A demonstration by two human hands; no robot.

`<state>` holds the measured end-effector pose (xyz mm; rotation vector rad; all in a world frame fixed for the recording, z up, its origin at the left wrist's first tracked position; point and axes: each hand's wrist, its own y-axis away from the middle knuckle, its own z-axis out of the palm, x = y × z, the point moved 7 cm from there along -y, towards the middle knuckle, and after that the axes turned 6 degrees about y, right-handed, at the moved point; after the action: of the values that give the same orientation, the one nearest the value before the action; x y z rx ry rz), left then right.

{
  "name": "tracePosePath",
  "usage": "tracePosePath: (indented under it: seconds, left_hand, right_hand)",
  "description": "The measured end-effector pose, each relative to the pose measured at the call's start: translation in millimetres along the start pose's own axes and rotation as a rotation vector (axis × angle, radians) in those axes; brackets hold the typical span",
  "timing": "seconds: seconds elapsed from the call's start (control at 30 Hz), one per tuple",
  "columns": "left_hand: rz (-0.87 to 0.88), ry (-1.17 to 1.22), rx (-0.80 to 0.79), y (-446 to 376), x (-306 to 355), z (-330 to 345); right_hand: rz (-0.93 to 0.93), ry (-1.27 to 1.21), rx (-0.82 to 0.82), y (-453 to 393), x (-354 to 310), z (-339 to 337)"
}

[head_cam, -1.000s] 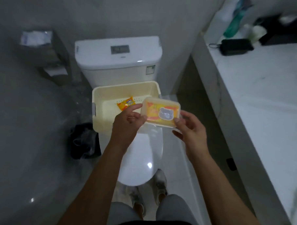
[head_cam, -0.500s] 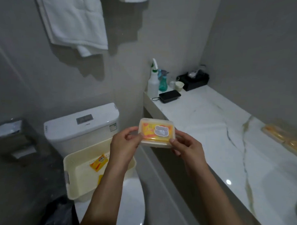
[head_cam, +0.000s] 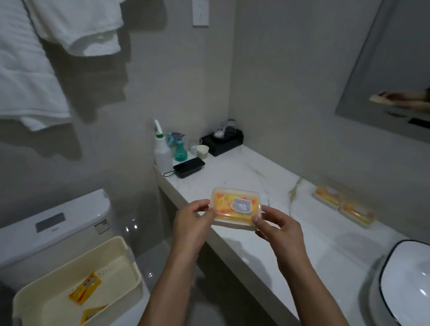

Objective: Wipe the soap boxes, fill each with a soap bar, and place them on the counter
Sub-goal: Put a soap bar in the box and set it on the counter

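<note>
Head view: left hand (head_cam: 194,226) and right hand (head_cam: 277,229) pinch the soap box (head_cam: 235,209) above the worktop (head_cam: 270,180); its label is too blurry to read.

soap box (head_cam: 235,208) print blurred, unreadable

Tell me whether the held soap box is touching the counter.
Apart. The head view shows both hands holding the soap box in the air over the counter, with marble visible below it.

soap box (head_cam: 236,208) w/ bar: moved from over basket (head_cam: 55,291) | now above counter (head_cam: 270,180) edge
</note>
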<state>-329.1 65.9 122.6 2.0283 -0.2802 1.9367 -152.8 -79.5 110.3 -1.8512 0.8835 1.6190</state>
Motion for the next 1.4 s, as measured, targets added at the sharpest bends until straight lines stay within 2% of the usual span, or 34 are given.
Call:
tracePosePath:
  seconds: [0.3,0.63,0.83,1.13,1.4]
  left_hand:
    - [0.002,-0.018,-0.159,0.3,3.1,132.4]
    - [0.025,-0.038,-0.324,-36.7,0.9,244.6]
    - [0.015,-0.070,-0.480,-89.1,-6.4,308.3]
    - [0.006,-0.123,-0.678,-171.3,-15.1,372.8]
    - [-0.044,-0.206,-0.701,-201.1,-52.5,405.6]
  right_hand:
    - [0.064,-0.037,0.218,-24.9,22.5,-121.3]
    - [0.134,-0.081,0.464,-60.2,46.3,-190.8]
    - [0.188,-0.108,0.628,-100.2,58.5,-208.1]
    - [0.262,-0.119,0.778,-164.3,70.8,-203.9]
    - [0.373,-0.082,0.824,-194.2,111.8,-208.4]
